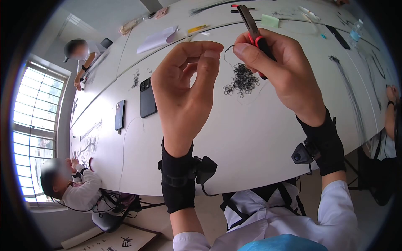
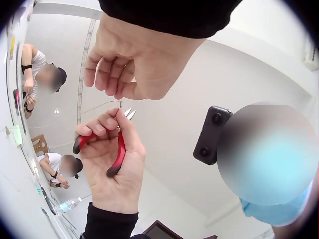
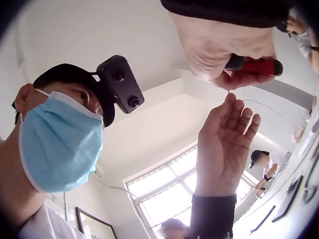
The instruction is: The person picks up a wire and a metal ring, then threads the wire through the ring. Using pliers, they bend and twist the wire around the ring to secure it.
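Observation:
My right hand (image 1: 278, 62) grips pliers (image 1: 250, 24) with red and black handles, their metal jaws pointing away from me. Its thumb and forefinger also pinch a short dark wire (image 1: 228, 48). In the left wrist view the wire end (image 2: 120, 104) stands up beside the plier jaws. My left hand (image 1: 184, 83) is raised opposite, thumb tip and forefinger together, right beside the wire; I cannot tell whether they pinch it. The right wrist view shows the left fingertips (image 3: 229, 97) just under the right hand. Beyond the hands lies a tangled pile of small black wire loops (image 1: 244, 79).
Two phones (image 1: 120, 113) (image 1: 147, 100) lie left of my left hand. Farther off are white paper (image 1: 157, 39), a green note (image 1: 271, 21) and a water bottle (image 1: 356, 31). Long dark strands (image 1: 349, 94) lie at right. Other people sit around the white table (image 1: 234, 142).

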`<state>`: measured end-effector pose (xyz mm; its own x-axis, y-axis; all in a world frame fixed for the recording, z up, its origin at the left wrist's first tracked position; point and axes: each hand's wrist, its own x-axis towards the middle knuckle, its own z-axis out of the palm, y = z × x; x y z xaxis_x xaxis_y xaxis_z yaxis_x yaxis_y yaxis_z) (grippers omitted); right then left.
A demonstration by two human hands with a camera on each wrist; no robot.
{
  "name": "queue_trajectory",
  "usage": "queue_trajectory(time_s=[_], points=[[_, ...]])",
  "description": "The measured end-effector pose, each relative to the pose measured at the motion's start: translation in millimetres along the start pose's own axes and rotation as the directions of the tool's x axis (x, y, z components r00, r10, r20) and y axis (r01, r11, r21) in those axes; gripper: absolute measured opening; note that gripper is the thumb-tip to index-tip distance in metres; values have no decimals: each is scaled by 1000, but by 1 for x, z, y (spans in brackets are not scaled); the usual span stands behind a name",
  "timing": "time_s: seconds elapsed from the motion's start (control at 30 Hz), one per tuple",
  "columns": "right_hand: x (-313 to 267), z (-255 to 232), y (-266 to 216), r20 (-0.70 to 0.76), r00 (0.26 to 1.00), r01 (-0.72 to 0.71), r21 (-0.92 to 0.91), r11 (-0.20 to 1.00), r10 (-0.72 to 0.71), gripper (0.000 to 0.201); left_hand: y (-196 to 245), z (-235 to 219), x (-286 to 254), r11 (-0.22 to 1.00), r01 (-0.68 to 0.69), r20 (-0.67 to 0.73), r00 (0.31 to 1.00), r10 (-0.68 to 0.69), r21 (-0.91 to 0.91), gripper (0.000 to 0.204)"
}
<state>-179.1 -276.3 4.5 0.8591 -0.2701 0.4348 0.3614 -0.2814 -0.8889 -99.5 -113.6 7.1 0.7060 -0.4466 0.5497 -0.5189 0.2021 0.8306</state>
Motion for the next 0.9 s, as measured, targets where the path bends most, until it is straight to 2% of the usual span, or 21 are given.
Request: queue_trajectory(time_s=[0.07,0.17,0.27,0.57,0.9], points=[[-1,-1,-2,6,1000,-13,-3,1000,13,26,3,3,-1,1000,13,-2,1000,-13,12,11],[-1,1,-1,-13,1000,18,-14,1000,-18,26,2,7,-2,995,-42,-48,998,47,93,9],[-1,2,0,-5,1000,26,-1,1000,-26,25,-6,7,0,952,-205,-30,976,217,227,12],[-2,0,-3,30,999,-26,1,1000,26,23,-15,8,4,814,-407,-5,893,450,414,16],[-3,0,0,40,999,-20,26,999,19,24,-17,6,5,705,-506,55,829,556,497,18]])
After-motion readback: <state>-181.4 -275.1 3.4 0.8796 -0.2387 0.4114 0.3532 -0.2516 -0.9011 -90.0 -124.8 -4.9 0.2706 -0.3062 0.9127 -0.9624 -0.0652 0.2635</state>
